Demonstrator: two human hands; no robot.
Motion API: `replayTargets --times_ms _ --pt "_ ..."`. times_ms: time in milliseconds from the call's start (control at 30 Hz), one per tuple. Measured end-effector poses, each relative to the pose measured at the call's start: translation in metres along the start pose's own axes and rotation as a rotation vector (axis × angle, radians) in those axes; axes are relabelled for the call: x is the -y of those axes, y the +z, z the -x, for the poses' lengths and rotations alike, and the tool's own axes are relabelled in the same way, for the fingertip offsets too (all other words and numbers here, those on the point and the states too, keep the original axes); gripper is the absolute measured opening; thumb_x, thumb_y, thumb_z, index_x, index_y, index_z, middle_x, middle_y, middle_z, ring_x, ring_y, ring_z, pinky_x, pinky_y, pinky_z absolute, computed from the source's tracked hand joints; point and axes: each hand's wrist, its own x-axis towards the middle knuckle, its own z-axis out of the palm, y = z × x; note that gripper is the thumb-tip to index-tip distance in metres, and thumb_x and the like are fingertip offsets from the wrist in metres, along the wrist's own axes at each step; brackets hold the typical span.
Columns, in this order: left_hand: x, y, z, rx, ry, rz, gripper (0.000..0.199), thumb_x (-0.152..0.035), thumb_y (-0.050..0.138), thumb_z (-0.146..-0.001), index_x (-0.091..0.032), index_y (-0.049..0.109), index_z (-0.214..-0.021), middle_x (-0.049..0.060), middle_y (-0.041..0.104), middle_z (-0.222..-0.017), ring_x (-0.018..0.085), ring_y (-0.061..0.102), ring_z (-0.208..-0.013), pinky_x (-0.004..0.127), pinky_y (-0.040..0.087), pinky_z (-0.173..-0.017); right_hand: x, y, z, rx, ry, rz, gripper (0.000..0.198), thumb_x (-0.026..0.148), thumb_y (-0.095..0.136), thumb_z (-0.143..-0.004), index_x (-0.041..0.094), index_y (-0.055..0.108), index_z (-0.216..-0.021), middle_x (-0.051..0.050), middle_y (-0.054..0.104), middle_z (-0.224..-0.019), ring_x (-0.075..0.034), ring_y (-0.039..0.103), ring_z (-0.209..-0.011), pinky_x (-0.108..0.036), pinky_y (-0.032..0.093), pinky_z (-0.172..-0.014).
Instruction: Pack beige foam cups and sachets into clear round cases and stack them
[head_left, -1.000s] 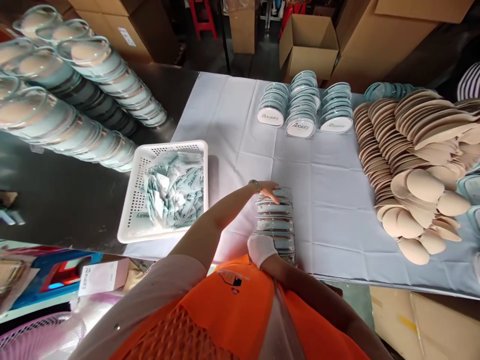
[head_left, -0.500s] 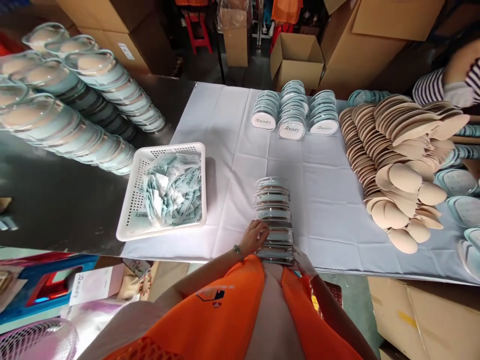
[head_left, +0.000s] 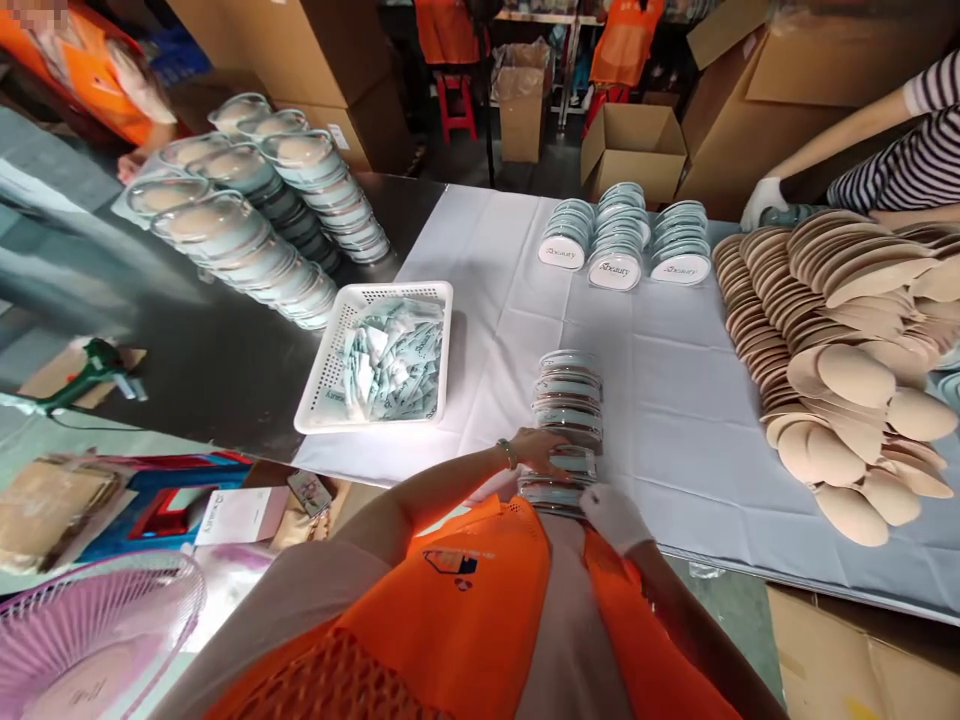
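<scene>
At lower centre of the frame, a stack (head_left: 568, 425) of clear cases stands on the white-covered surface (head_left: 675, 400). The bare left hand (head_left: 541, 450) lies curled against the stack's left side, near its base. The gloved right hand (head_left: 611, 513) presses the base from the right. Each grip is partly closed on the stack. A basket (head_left: 330, 360) sits left of it.

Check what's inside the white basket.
The basket holds a loose heap of pale teal sachets, some with printed lettering. Whatever lies under the top layer, and the basket's floor, is covered.
</scene>
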Motion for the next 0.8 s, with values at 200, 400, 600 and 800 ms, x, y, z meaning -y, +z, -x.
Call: replayTargets --times_ms 200,400,600,800 --pt "-0.007 0.015 -0.004 -0.131 0.006 0.005 0.053 -0.049 0.079 -0.078 -0.018 0.069 -0.120 0.013 0.073 -0.115 0.036 0.064 -0.113 0.042 0.048 -0.096 0.079 -0.003 0.002 0.218 -0.295 0.233 0.033 0.031 0.052 -0.093 0.013 0.075 -0.077 -0.011 0.073 -0.082 -0.018 0.062 -0.076 -0.028 0.037 -0.069" --pt "-0.002 0.056 0.043 -0.803 -0.059 0.448 0.037 -0.041 0.071 -0.085 -0.023 0.066 -0.117 0.011 0.066 -0.125 0.029 0.062 -0.116 0.044 0.048 -0.101 -0.019 -0.010 0.004 -0.185 -0.422 0.244 0.051 0.037 0.069 -0.079 0.024 0.068 -0.128 -0.012 0.058 -0.139 -0.031 0.054 -0.126 -0.041 0.045 -0.101" --pt "-0.020 0.119 0.086 -1.014 -0.565 1.415 0.047 -0.061 0.069 -0.079 -0.023 0.053 -0.100 0.002 0.056 -0.085 0.019 0.062 -0.081 0.036 0.055 -0.077 -0.039 -0.002 -0.009 -0.287 -0.583 0.472 0.062 0.050 0.065 -0.084 0.021 0.062 -0.138 -0.016 0.035 -0.159 -0.041 0.031 -0.145 -0.054 0.043 -0.105" --pt "-0.042 0.160 0.075 -0.660 -0.624 2.178 0.069 -0.065 0.080 -0.064 -0.023 0.051 -0.110 0.001 0.053 -0.083 0.017 0.066 -0.078 0.036 0.057 -0.079 -0.045 -0.015 -0.031 -0.408 -0.622 0.510 0.058 0.055 0.050 -0.094 0.022 0.060 -0.141 -0.015 0.041 -0.155 -0.038 0.045 -0.135 -0.047 0.053 -0.094"
